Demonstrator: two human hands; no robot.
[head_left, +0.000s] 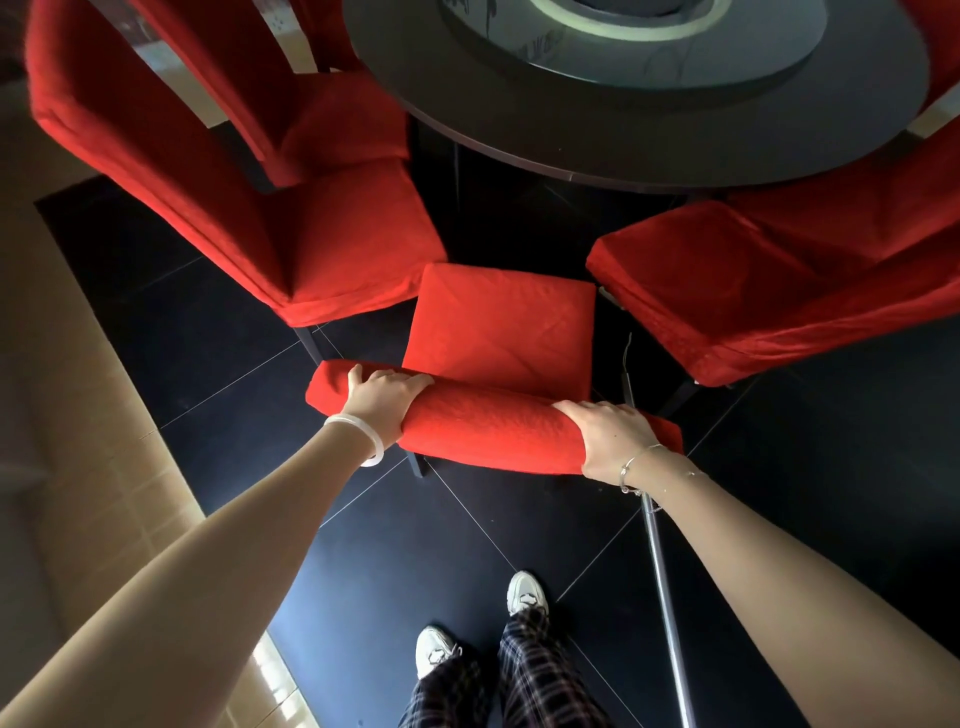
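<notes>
A chair in a red fabric cover stands right in front of me, its seat (501, 325) facing a dark round table (649, 150). The padded top of the chair's backrest (488, 428) runs across the middle of the view. My left hand (384, 397) grips the left end of that top rail, fingers curled over its far side. My right hand (615, 439) grips the right end the same way. Both wrists wear bracelets.
Two more red-covered chairs flank this one, one at the left (322, 249) and one at the right (753, 291). A thin metal pole (662, 571) leans beside my right arm. My feet (527, 592) stand on dark floor tiles. A beige tiled strip (104, 415) lies at the left.
</notes>
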